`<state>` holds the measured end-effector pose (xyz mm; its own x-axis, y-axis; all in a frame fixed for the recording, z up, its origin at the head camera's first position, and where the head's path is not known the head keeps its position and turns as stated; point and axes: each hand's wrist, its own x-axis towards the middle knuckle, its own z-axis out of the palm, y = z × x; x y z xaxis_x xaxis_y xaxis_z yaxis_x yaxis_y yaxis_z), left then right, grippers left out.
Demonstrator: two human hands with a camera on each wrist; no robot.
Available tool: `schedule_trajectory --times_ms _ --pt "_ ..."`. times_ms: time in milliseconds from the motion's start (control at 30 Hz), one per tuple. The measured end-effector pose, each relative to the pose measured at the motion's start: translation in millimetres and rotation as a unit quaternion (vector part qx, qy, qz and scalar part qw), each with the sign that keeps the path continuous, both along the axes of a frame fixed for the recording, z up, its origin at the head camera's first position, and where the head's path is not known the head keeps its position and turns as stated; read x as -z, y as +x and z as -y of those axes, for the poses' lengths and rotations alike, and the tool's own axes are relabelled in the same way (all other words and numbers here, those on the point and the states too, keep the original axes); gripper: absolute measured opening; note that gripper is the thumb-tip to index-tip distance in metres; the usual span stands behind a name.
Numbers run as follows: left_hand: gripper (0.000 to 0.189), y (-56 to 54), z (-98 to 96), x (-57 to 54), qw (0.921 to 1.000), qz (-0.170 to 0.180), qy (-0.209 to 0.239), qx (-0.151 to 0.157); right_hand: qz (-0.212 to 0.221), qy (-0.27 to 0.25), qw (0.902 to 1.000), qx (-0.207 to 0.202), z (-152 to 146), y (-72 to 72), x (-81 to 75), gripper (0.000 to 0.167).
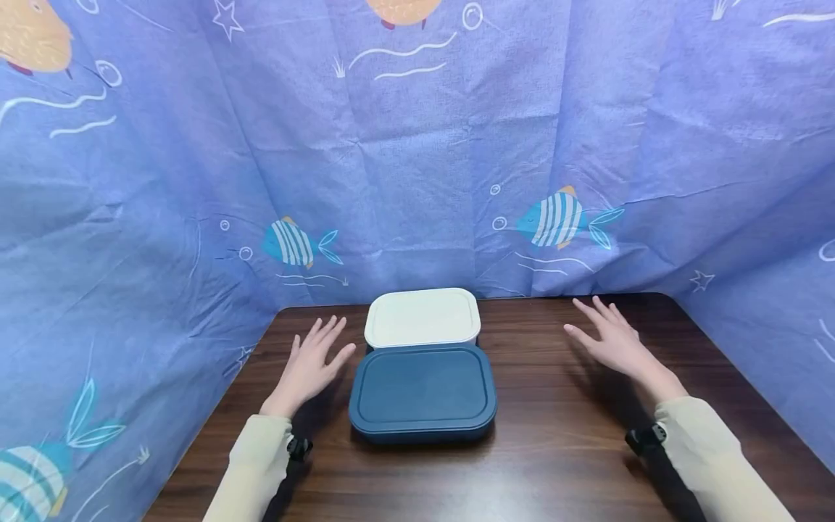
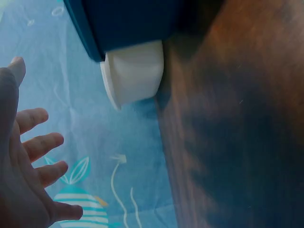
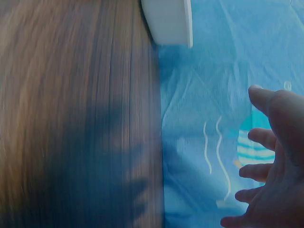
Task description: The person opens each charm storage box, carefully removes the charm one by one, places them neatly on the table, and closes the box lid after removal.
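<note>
A dark blue lidded box (image 1: 424, 389) sits on the wooden table, with a white lidded box (image 1: 422, 317) directly behind it. Both look like food containers with rounded corners and their lids on. To the left of the boxes my left hand (image 1: 312, 368) hovers over the table, fingers spread and holding nothing. Its wrist view shows the blue box (image 2: 128, 23) and the side of the white box (image 2: 135, 73) beyond the fingers. My right hand (image 1: 616, 346) is held above the table well to the right, fingers extended, touching neither box. A corner of the white box (image 3: 168, 21) appears in the right wrist view.
The dark wooden table (image 1: 535, 406) reaches back to a blue fabric curtain (image 1: 417, 159) printed with fish, which hangs behind and on both sides. Each wrist carries a black strap device, such as the one on the right wrist (image 1: 646, 438).
</note>
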<state>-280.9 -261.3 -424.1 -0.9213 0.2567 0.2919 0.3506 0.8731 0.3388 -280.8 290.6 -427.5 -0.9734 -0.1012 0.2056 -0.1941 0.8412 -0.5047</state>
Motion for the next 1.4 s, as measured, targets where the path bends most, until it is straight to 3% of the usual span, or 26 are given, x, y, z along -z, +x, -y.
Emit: schedule_trajectory --times_ms 233,433,567,800,1133,1400 --pt "0.07 17.7 -10.7 9.1 0.9989 0.017 0.019 0.04 -0.028 -0.03 0.9975 -0.057 25 6.3 1.4 0.068" --pt "0.074 29.7 -15.9 15.0 0.9969 0.038 0.015 0.067 -0.027 -0.047 0.9922 -0.112 53 12.1 7.0 0.068" --pt "0.076 37.1 -16.8 18.3 0.9962 0.044 0.011 0.075 -0.022 -0.049 0.9888 -0.139 71 18.3 13.4 0.068" --pt "0.077 48.4 -15.4 26.1 0.993 0.087 -0.002 0.08 0.004 -0.062 0.9805 -0.186 94 31.3 24.4 0.071" --pt "0.091 54.6 -14.5 33.7 0.9836 0.144 0.01 0.108 0.053 -0.051 0.9676 -0.242 113 39.5 36.4 0.082" --pt "0.103 50.7 -7.2 31.9 0.9772 0.167 0.024 0.129 0.077 -0.041 0.9572 -0.276 117 39.9 35.5 0.101"
